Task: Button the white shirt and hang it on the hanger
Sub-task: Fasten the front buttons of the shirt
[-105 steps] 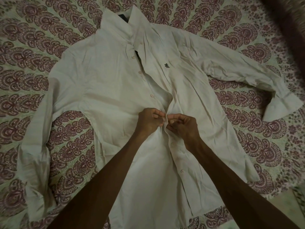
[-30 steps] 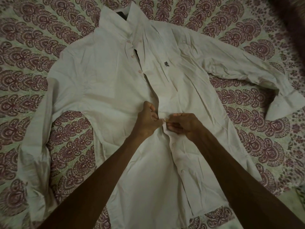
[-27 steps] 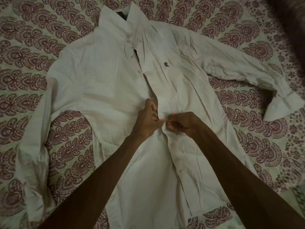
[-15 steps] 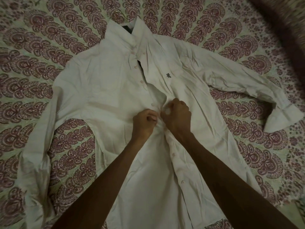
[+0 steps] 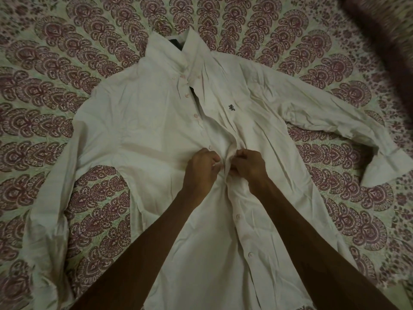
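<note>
- One white shirt (image 5: 145,135) lies front up, spread across the patterned bedspread (image 5: 44,63). Its collar (image 5: 165,52) points away from the person and a sleeve runs out to each side.
- The left hand (image 5: 201,168) has its fingers curled, pinching the button-side front edge at mid-chest. The right hand (image 5: 248,164), also curled, pinches the facing edge just beside it. The two hands nearly touch, with cloth bunched between them.
- Handling, as a judgement: thin, light and limp cloth that creases easily and has body only at the collar, cuff and doubled front edges. It is not fragile. The buttons are small and smooth and probably slip in the fingertips.
- Best hold: the doubled edge right beside each button. For hanging, take it at the collar or shoulders.
- Count: three open buttons (image 5: 194,115) above the hands and two below that look fastened. One dark emblem (image 5: 231,107), and one cuff (image 5: 380,166) in plain view.
- A curved wire (image 5: 166,20) above the collar may be a hanger hook, but I cannot tell.
</note>
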{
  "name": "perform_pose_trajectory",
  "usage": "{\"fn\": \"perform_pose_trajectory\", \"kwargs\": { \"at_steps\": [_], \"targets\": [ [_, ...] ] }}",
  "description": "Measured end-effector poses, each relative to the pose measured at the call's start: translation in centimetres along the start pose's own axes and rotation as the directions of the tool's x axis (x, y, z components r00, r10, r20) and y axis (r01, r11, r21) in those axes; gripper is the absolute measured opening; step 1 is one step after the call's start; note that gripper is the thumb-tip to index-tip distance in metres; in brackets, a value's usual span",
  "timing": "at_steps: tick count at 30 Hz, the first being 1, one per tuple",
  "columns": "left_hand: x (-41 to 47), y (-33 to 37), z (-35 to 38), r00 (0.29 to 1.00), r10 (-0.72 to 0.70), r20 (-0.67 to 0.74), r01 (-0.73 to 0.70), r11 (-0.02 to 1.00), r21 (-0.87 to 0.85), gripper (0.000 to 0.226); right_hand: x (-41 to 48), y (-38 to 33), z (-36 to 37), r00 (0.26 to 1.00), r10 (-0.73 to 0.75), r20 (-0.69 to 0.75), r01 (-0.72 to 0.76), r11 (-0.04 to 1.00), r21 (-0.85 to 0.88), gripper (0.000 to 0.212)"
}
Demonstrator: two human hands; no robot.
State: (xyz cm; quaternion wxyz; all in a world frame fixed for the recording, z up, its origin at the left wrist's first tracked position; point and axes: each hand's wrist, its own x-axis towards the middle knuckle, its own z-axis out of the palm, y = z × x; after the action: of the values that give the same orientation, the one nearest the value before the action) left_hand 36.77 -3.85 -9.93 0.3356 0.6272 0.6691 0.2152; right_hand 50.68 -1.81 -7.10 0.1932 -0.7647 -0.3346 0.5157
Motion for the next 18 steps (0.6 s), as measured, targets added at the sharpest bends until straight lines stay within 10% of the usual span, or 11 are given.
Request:
{"fn": "perform_pose_trajectory", "kwargs": {
  "at_steps": [8,13,18],
  "targets": [
    [1.8,0.2,0.1,0.974,-0.080,-0.210,0.074,0.997,-0.038,0.036,0.1,0.4,0.0,1.000,-0.013,-0.009,0.015,0.985,0.172,0.008],
    [2.8,0.3,-0.3,0.983,-0.063,-0.172,0.080,0.992,0.094,0.010,1.0,0.4,0.7,0.932,-0.333,-0.144,0.288,0.921,-0.264,0.016],
    [3.1,0.2,-0.3,0.993,0.006,-0.118,0.018,0.979,0.201,0.014,1.3,-1.5,1.2,0.858,-0.471,-0.207,0.387,0.856,-0.343,0.021]
  ]
}}
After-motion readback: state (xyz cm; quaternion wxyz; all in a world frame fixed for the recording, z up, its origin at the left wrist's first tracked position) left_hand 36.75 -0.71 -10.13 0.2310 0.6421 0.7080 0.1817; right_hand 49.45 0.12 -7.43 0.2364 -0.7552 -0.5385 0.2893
